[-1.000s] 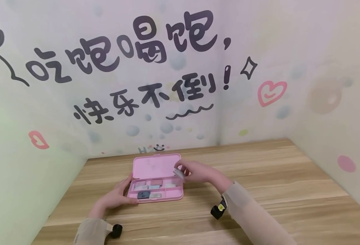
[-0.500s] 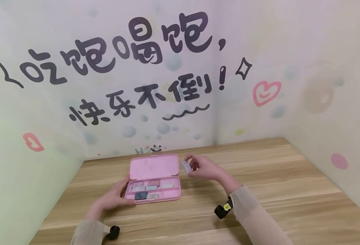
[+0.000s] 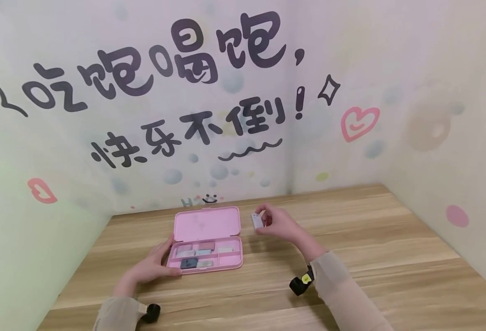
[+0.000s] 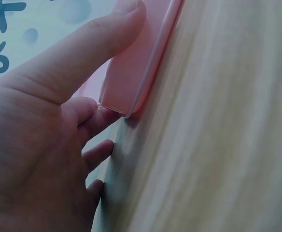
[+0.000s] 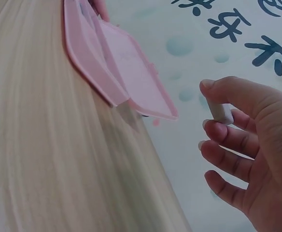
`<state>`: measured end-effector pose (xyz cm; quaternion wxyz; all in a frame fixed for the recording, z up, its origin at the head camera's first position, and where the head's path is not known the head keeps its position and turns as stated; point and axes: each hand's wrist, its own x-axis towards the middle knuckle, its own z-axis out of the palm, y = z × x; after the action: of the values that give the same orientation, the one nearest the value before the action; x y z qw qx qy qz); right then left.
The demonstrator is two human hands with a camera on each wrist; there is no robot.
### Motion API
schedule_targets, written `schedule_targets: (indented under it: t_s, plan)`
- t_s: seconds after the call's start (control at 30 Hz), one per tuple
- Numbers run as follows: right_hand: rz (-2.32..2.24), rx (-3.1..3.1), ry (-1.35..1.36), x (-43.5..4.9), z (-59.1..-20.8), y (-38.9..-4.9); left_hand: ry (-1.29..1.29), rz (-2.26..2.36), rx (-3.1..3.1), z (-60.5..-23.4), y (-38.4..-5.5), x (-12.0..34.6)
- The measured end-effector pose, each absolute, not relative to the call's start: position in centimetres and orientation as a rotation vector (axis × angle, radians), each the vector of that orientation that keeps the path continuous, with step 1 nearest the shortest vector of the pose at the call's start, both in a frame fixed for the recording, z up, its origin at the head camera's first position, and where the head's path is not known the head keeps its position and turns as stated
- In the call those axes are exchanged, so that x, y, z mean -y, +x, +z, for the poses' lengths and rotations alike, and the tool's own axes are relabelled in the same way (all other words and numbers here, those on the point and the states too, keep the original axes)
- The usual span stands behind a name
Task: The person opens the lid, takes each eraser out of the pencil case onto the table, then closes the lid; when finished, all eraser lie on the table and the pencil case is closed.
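Observation:
A pink plastic case [image 3: 230, 264] lies on the table with its lid [image 3: 207, 224] tipped back. Small blocks sit in its compartments, among them a dark blue block [image 3: 189, 263], a reddish block [image 3: 206, 246] and several pale ones. My left hand [image 3: 153, 266] grips the case's left end, thumb at the front corner and fingers along the side. Right of the lid, my right hand [image 3: 280, 224] pinches a small white rectangular block [image 3: 257, 221] between thumb and fingers, held up above the table. In the right wrist view this white block [image 5: 220, 112] is partly covered by the thumb.
The case stands on a wood-grain table [image 3: 350, 257]. A pale wall [image 3: 243, 174] with black lettering rises behind it, and side walls close in at left and right. Black wrist cameras hang at both sleeves.
My right hand has moved the white block from over the case's right side rightward, then slightly up. My left hand stays at the case, which looks still; the head view has shifted slightly.

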<state>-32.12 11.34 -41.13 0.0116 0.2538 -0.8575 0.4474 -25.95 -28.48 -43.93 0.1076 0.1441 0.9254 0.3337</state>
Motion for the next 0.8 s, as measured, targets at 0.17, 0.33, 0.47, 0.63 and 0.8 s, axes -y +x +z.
schedule_targets:
  t_s: [0.17,0.33,0.47,0.63,0.8]
  plan:
    - [1.414,2.68,0.766,-11.3,-41.5,-32.3,0.416,0.975,-2.724,-43.9,-26.0,28.4]
    - [1.41,2.693,0.696,-11.5,-41.9,-32.4,0.415,0.971,-2.725,-44.0,-26.0,28.5]
    - [1.405,2.706,0.639,-11.6,-42.5,-32.6,0.417,0.962,-2.731,-44.1,-26.1,28.6]
    - [1.403,2.725,0.611,-11.7,-43.3,-32.9,0.42,0.963,-2.738,-44.3,-26.2,28.7]
    - [1.407,2.755,0.585,-11.7,-43.8,-33.0,0.42,0.977,-2.74,-44.3,-26.2,28.6]
